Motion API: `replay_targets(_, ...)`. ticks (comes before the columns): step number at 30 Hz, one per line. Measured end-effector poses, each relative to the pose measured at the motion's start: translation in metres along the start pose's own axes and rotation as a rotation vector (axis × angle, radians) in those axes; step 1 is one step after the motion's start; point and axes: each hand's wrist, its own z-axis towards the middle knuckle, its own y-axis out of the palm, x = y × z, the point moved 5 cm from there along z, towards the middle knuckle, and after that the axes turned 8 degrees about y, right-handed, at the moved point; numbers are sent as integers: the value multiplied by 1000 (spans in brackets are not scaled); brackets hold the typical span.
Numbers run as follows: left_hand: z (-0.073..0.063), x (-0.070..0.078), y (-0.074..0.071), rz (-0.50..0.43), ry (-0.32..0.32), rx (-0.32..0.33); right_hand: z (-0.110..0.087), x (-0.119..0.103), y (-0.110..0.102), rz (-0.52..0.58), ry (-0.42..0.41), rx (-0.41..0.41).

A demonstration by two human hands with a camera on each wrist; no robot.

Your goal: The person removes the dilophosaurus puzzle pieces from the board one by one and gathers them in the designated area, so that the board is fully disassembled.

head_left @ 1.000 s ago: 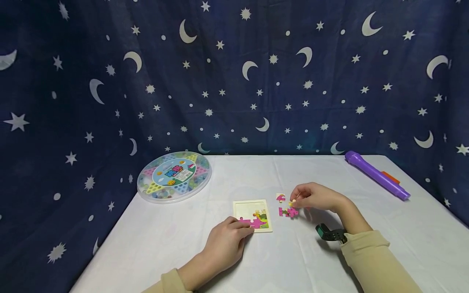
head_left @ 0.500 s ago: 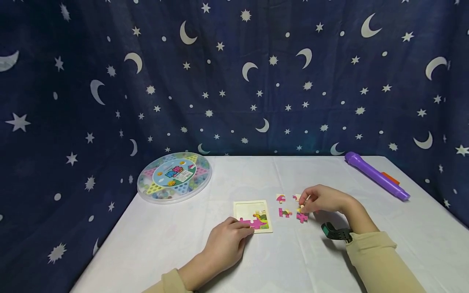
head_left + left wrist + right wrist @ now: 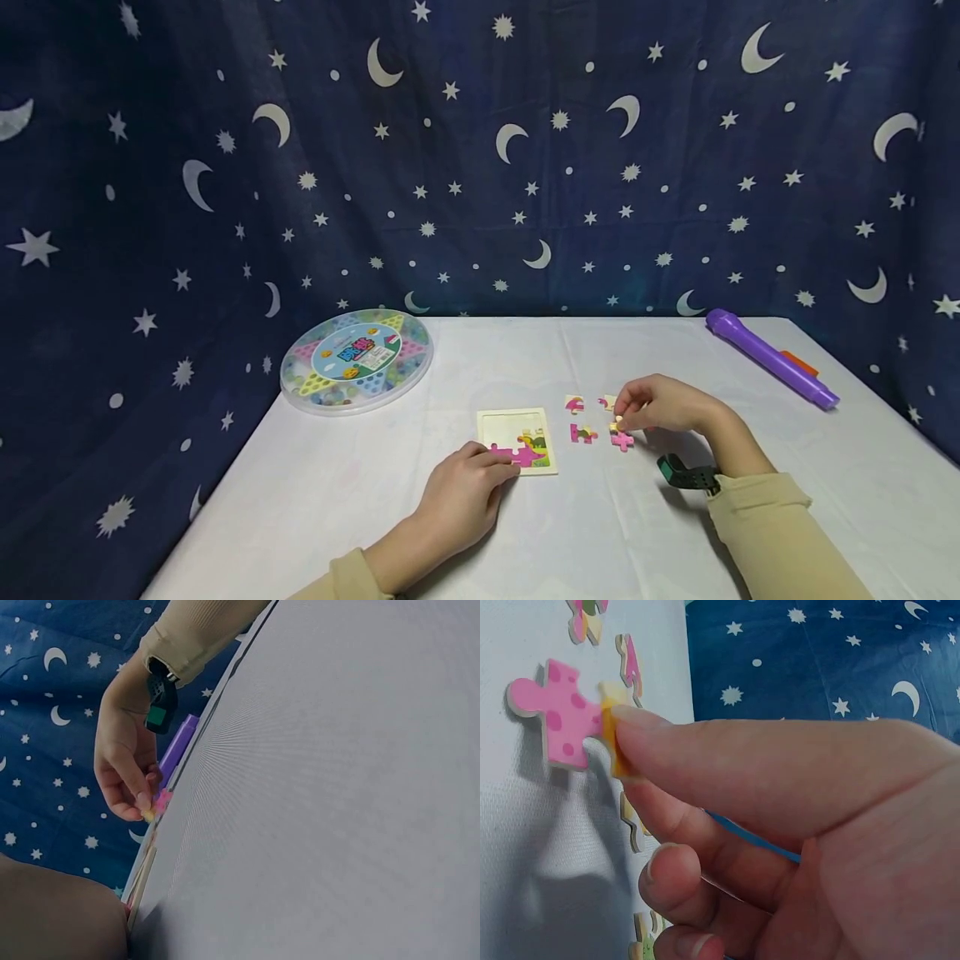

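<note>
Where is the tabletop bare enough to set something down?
The tabletop is bare at its far side, between the round Chinese checkers box and purple microphone-shaped toy; in front of that box, left of the left hand; and between the sleeves. It is crowded from the puzzle frame to the puzzle pieces by the right hand.

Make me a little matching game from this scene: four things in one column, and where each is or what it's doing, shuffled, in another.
1. left hand
2. right hand
3. round see-through box
4. purple toy

A. far right of the table
B. pinching a yellowish puzzle piece
C. far left of the table
D. resting at the puzzle frame

Pairs: 1-D, 2-B, 3-C, 4-A
</note>
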Motion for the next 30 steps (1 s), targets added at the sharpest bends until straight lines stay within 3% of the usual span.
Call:
replay_targets(13,1,2,1,-29,19,-39,3,-12,4,-8,-51,36)
replay_targets(18,0,3,2,-41,13,-52,8,-27,17,-32,-76,66)
replay_targets(30,0,7,3,-31,18,-164,7,-67,43,-132,-172,138)
